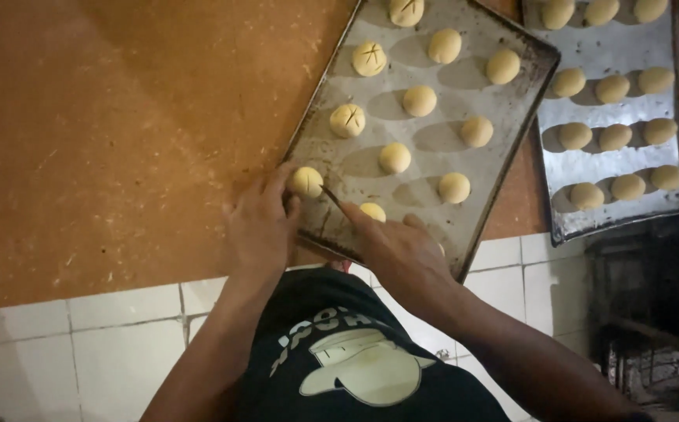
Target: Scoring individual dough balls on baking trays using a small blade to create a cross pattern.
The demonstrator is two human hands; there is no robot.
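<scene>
A worn metal baking tray (503, 168) lies tilted on an orange-brown worktop, carrying several round pale dough balls. Three dough balls in its left column, such as this scored dough ball (348, 119), bear crossed cuts. My left hand (260, 227) steadies the nearest corner dough ball (306, 181) with its fingertips. My right hand (398, 246) grips a thin blade (331, 196) whose tip touches that ball. Another dough ball (372, 211) sits just above my right hand.
A second baking tray (616, 212) with rows of unscored dough balls lies to the right, and the edge of a third tray shows at the far right. The worktop (121, 141) stretches left. White floor tiles (105, 344) and a dark rack (652, 312) lie below.
</scene>
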